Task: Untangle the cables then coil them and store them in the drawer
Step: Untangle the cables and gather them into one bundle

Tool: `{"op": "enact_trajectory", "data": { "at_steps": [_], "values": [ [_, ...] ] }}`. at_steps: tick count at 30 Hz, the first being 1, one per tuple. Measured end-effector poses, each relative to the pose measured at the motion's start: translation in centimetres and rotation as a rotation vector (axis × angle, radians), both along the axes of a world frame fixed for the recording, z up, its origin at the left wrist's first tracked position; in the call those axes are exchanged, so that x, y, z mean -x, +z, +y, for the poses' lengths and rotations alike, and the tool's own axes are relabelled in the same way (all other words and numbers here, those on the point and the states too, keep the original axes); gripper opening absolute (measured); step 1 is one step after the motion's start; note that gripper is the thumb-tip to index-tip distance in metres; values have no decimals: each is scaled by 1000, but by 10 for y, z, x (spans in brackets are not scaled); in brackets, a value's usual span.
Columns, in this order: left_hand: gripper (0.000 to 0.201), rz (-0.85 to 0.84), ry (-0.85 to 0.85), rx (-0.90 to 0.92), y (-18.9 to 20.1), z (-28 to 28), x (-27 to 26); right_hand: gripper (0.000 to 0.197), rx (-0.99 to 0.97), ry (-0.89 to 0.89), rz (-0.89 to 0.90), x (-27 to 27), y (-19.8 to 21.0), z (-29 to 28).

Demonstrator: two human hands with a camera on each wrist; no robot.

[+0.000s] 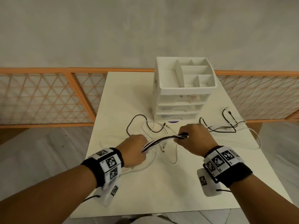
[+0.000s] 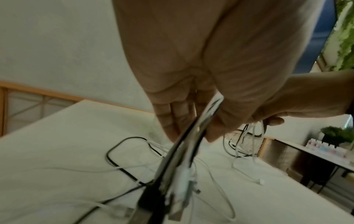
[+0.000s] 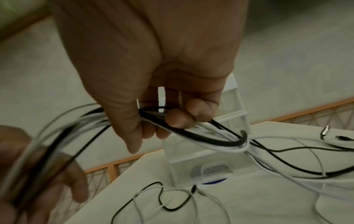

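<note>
Both forearms reach in over the near edge of the white table (image 1: 178, 183), each wrist wrapped in a black band carrying white blocks printed with square markers. Between the two fists runs a bundle of black and white cables (image 1: 163, 140), held taut and lifted off the tabletop. The left hand (image 1: 135, 150) has its fingers curled round the lower, nearer end of that bundle; from the left wrist view the strands pass between the folded fingers (image 2: 172, 119) and the thumb, and plug ends dangle below the fist, a black one and several white ones. The right hand (image 1: 193, 139) grips the farther, higher end, with the fingertips (image 3: 179, 119) pressed against the strands and the thumb closing over them from the other side. Beyond the right fist the strands fan out and trail down onto the table, where a loose tangle (image 1: 224, 125) of black and white leads lies on the outer side of that hand, two small plugs at its far edge. Just past the left fist and between the two hands, more slack loops (image 1: 145, 126) of black and white lead rest flat on the surface. Farther away than both grips stands a white drawer unit (image 1: 181, 101) with a divided tray on top and three translucent drawers, all pushed in.
</note>
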State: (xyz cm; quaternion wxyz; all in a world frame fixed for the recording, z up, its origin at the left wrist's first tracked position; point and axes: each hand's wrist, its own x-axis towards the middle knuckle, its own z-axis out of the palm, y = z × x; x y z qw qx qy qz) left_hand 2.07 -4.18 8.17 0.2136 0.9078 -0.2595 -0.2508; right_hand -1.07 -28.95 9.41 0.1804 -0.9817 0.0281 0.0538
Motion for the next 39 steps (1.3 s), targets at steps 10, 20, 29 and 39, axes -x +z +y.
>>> {"op": "enact_trajectory", "data": {
  "at_steps": [10, 20, 29, 39],
  "values": [
    [18, 365, 163, 155, -2, -13, -2, 18, 137, -170, 3, -15, -7, -37],
    [44, 375, 597, 385, -9, 12, -25, 50, -10, 108, -219, 33, -47, 32],
    [31, 372, 558, 551, 28, -5, -24, 23, 69, 28, 447, 32, -97, 58],
    [28, 502, 536, 689, 34, -45, -19, 12, -283, -61, -366, -9, 82, 39]
  ]
}}
